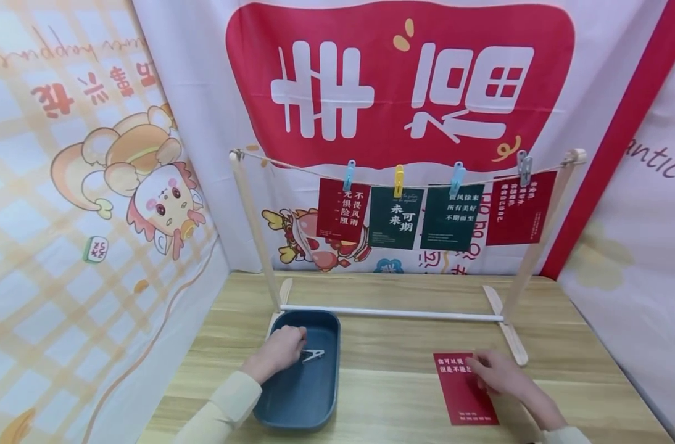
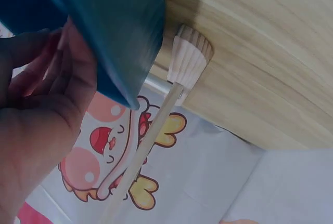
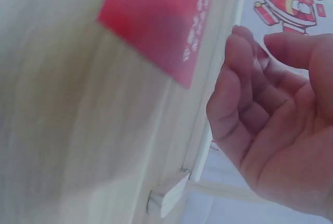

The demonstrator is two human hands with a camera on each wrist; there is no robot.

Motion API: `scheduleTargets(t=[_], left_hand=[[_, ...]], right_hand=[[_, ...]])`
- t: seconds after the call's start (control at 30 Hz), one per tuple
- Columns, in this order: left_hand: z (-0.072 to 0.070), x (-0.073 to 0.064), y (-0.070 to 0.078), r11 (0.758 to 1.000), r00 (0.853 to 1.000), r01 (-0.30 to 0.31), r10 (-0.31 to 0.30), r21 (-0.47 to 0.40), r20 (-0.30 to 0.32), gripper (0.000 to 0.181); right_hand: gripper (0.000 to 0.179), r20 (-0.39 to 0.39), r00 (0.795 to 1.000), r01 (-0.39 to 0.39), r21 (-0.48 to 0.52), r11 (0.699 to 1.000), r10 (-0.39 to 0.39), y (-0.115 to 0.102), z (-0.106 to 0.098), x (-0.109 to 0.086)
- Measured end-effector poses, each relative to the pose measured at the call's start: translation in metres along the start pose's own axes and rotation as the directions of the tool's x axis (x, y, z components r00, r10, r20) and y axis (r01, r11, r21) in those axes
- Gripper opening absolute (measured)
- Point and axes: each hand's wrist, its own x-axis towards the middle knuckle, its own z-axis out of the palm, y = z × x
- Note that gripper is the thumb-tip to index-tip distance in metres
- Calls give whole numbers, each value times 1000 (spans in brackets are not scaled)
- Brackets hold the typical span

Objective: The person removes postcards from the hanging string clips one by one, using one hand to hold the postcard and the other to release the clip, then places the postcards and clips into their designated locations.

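My left hand (image 1: pixel 284 351) reaches into a dark blue tray (image 1: pixel 298 413), its fingers bent beside a light grey clothespin (image 1: pixel 313 354). In the left wrist view, the fingers of the left hand (image 2: pixel 47 89) curl toward the thumb beside the tray wall (image 2: pixel 119 31); I cannot tell whether they pinch anything. Over the upper right edge of a red card (image 1: pixel 465 394) with white writing hovers my right hand (image 1: pixel 498 370). The right wrist view shows that hand (image 3: pixel 276 109) with thumb and fingertips apart and nothing between them, the card (image 3: pixel 161 21) lying flat beyond.
Behind the tray stands a wooden frame (image 1: pixel 521 277) with a white lower bar (image 1: pixel 393 313). From its string (image 1: pixel 315 171), clothespins hold several cards, including a red card (image 1: pixel 342 211) and a green card (image 1: pixel 395 219). Printed cloth (image 1: pixel 398 80) hangs behind the wooden table (image 1: pixel 387 370).
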Motion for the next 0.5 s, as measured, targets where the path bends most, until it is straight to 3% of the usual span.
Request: scheduleTargets(t=[0.2, 0.33, 0.5], left_hand=[[-12, 4, 3, 999, 995, 1, -6, -51, -99, 9], [-22, 6, 8, 993, 987, -3, -16, -116, -159, 11], [-40, 9, 15, 970, 962, -36, -31, -240, -272, 7]], right_hand=[[35, 36, 995, 95, 80, 992, -98, -14, -6, 7], [33, -9, 992, 129, 160, 979, -129, -24, -8, 10], [27, -83, 986, 163, 223, 961, -148, -38, -11, 13]])
